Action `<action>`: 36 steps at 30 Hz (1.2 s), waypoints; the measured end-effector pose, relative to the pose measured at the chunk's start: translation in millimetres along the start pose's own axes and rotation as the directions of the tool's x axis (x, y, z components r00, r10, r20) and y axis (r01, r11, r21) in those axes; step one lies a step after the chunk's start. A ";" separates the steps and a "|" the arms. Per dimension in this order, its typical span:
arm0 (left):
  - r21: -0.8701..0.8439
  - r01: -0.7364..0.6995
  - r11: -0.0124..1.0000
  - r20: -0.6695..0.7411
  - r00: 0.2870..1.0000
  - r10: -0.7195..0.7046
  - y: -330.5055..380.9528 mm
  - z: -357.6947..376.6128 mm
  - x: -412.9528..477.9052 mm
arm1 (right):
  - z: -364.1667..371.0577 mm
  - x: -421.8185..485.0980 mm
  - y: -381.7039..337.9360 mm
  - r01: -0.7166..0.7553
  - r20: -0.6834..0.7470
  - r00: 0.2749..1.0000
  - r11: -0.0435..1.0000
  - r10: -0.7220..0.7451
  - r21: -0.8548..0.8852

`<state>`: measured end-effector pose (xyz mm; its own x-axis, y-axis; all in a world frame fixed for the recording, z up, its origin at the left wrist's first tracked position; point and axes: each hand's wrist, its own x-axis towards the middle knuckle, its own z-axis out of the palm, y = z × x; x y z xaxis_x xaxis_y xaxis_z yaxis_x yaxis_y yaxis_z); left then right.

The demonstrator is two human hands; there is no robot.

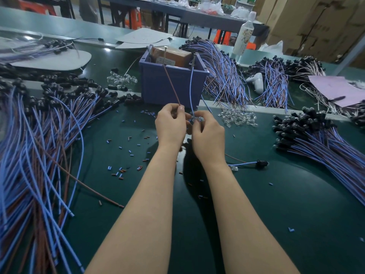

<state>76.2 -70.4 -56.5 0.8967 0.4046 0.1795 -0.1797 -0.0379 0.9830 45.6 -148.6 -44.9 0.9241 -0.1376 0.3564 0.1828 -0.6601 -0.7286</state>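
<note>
Over the middle of the green bench mat (276,204) the two hands meet, just in front of a blue plastic crate (154,86). The left hand (170,123) pinches the lower end of a brown wire (171,83) between thumb and forefinger, and the wire slants up across the crate's front. The right hand (207,135) has its fingers curled around a blue wire (190,86) and a small clear LED (198,119) at its base; that wire rises beside the brown one. A heap of clear LEDs (239,117) lies just right of the hands. Bundles of blue and brown leads sprawl at the left (39,145) and right (325,139). Short insulation offcuts (120,173) are scattered on the mat.
</note>
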 end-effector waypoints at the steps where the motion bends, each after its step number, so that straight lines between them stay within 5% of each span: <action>1: 0.003 -0.002 1.000 0.005 1.000 0.002 -0.3 0.0 0.0 | 0.2 -0.1 0.1 0.000 0.001 1.000 1.000 0.000 -0.001; 36: -0.006 -0.006 1.000 0.042 0.999 0.007 -4.2 1.7 3.8 | 1.9 1.5 1.5 -0.003 0.005 1.000 1.000 0.003 0.026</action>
<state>81.1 -70.3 -59.8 0.9117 0.3656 0.1874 -0.1876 -0.0353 0.9816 47.9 -148.4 -46.6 0.9263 -0.1357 0.3514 0.1888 -0.6400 -0.7448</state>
